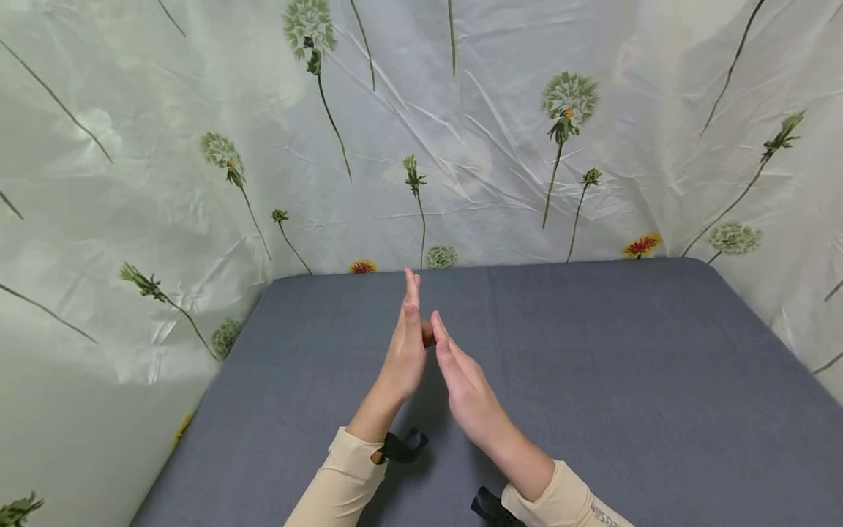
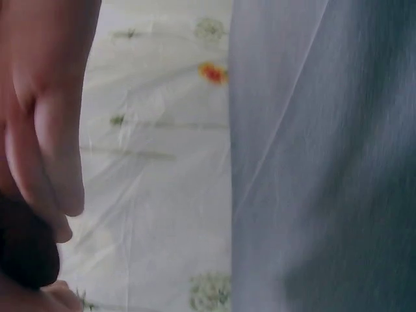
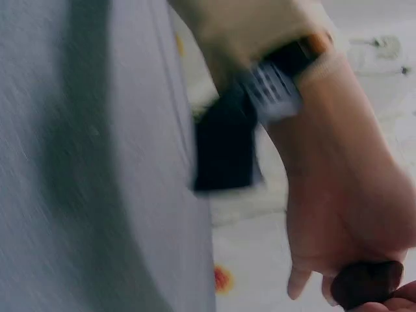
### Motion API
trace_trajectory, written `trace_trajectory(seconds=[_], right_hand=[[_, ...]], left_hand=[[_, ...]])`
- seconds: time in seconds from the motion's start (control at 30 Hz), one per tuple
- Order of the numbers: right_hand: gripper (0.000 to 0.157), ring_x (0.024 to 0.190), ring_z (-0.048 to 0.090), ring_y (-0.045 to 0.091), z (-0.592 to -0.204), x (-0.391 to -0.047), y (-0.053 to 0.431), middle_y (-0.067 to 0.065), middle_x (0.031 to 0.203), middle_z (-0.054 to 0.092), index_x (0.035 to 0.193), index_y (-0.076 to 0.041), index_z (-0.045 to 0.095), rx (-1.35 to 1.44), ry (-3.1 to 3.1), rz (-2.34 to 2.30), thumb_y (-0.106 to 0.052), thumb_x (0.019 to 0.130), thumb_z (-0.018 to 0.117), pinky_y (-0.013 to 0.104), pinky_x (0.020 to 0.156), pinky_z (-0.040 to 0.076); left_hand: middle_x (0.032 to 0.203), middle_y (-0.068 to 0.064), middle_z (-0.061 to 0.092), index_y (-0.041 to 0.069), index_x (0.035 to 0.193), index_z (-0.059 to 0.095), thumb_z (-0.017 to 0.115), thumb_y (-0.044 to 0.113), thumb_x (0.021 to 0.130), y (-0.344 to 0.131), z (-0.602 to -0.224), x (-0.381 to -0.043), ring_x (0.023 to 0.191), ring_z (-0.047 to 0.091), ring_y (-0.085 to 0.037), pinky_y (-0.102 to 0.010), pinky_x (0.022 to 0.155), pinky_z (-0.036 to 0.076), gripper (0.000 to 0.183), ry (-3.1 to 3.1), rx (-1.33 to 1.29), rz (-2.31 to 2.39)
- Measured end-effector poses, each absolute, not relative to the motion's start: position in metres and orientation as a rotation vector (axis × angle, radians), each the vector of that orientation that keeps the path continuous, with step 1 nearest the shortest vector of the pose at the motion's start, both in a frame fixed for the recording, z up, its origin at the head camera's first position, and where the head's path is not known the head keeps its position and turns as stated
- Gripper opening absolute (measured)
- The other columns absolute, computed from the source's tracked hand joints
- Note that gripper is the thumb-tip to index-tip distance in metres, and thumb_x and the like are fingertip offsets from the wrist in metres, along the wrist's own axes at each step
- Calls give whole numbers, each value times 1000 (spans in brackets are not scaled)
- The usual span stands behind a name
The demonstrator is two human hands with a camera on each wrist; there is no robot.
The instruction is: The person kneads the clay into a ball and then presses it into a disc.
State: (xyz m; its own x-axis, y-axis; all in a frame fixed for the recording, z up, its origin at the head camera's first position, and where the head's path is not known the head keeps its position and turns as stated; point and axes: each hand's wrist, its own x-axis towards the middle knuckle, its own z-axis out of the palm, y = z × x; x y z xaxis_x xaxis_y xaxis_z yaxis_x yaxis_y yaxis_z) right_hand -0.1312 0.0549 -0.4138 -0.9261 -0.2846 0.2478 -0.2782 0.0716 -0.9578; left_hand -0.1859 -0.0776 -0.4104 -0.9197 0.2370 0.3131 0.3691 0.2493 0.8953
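A pale, shiny sheet [image 1: 474, 157] printed with dandelions, long stems and a few orange blooms spreads behind and to both sides, creased in many places. Before it lies a broad table [image 1: 632, 373] with a flat grey-blue top, its far edge close to the sheet and shadows falling under the person's arms. Two cream sleeves reach in from the near side, the right sleeve [image 1: 560, 498] bearing dark lettering and the left sleeve [image 1: 342, 472] ending in a folded cuff.

Above the table the left hand [image 1: 402, 355] and the right hand [image 1: 467, 388] lean toward each other, palms inward. Both have their fingers extended, not curled around anything. A black device sits at each wrist: the left device [image 1: 405, 445] and the right device [image 1: 492, 506].

The smallest thing is a brown lump [image 1: 428, 334], raised off the tabletop and pressed between the left hand and the right fingertips. It looks nearly black in the wrist views.
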Motion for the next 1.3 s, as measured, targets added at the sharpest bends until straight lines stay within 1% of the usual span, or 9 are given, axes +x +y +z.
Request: trace_trajectory(seconds=[0.1, 0.27, 0.4, 0.53, 0.67, 0.77, 0.87, 1.1, 1.3], right_hand=[[62, 168, 14, 27, -413, -140, 64, 9, 180, 18, 170, -2, 22, -542, 2255, -2168, -40, 120, 16, 56, 134, 13], [68, 166, 21, 31, -416, -151, 72, 8, 180, 19, 171, -4, 20, -513, 2118, -2242, -47, 119, 11, 65, 131, 17], [64, 163, 28, 33, -419, -146, 61, 10, 178, 26, 170, -3, 24, -568, 2166, -2178, -41, 120, 11, 65, 128, 25], [57, 165, 25, 27, -420, -134, 48, 8, 178, 24, 169, -4, 23, -630, 2235, -2063, -33, 121, 16, 54, 130, 27], [56, 165, 24, 24, -417, -131, 49, 6, 177, 26, 168, -4, 28, -634, 2331, -2028, -33, 121, 19, 50, 132, 21], [58, 165, 26, 27, -416, -138, 59, 9, 176, 31, 166, -2, 35, -568, 2386, -2111, -35, 121, 18, 55, 132, 20], [64, 166, 23, 28, -417, -145, 69, 9, 176, 30, 167, -2, 33, -487, 2324, -2202, -41, 120, 14, 62, 131, 20], [66, 162, 28, 38, -425, -144, 62, 15, 179, 21, 171, -4, 16, -497, 2178, -2146, -45, 119, 11, 71, 125, 25], [60, 166, 19, 27, -418, -132, 52, 10, 179, 19, 170, -3, 21, -632, 2226, -2098, -37, 121, 15, 52, 131, 22]], left_hand=[[182, 3, -6, 28, 171, -14, 3, 71, 109, -65, -413, -175, 165, 19, -26, -60, 132, 20, 77, -2475, -695, -1694], [181, 7, -11, 23, 170, -17, 1, 75, 106, -55, -408, -160, 168, -17, -23, -69, 132, 3, 84, -2524, -696, -1648], [182, 9, 0, 24, 171, -12, 0, 75, 107, -66, -399, -164, 168, -13, -22, -68, 132, 3, 83, -2433, -575, -1698], [181, 12, 8, 30, 172, -10, -1, 82, 101, -82, -395, -174, 113, 63, -20, -41, 106, 48, 89, -2354, -456, -1828], [181, 3, 18, 29, 172, -10, 1, 82, 101, -82, -400, -181, 67, 42, -20, -28, 69, 42, 90, -2362, -424, -1916], [182, -4, 13, 24, 172, -13, 0, 71, 108, -70, -408, -179, 127, 59, -29, -42, 112, 46, 80, -2487, -494, -1858], [183, -1, 5, 23, 170, -17, 0, 66, 111, -57, -413, -172, 168, 11, -25, -60, 133, 17, 75, -2575, -565, -1781], [181, 14, -3, 28, 171, -12, 0, 75, 107, -61, -401, -167, 168, -14, -18, -68, 132, 5, 80, -2448, -556, -1737], [182, 7, 7, 30, 172, -10, 1, 82, 102, -76, -402, -181, 148, 41, -28, -56, 121, 32, 88, -2357, -427, -1915]])
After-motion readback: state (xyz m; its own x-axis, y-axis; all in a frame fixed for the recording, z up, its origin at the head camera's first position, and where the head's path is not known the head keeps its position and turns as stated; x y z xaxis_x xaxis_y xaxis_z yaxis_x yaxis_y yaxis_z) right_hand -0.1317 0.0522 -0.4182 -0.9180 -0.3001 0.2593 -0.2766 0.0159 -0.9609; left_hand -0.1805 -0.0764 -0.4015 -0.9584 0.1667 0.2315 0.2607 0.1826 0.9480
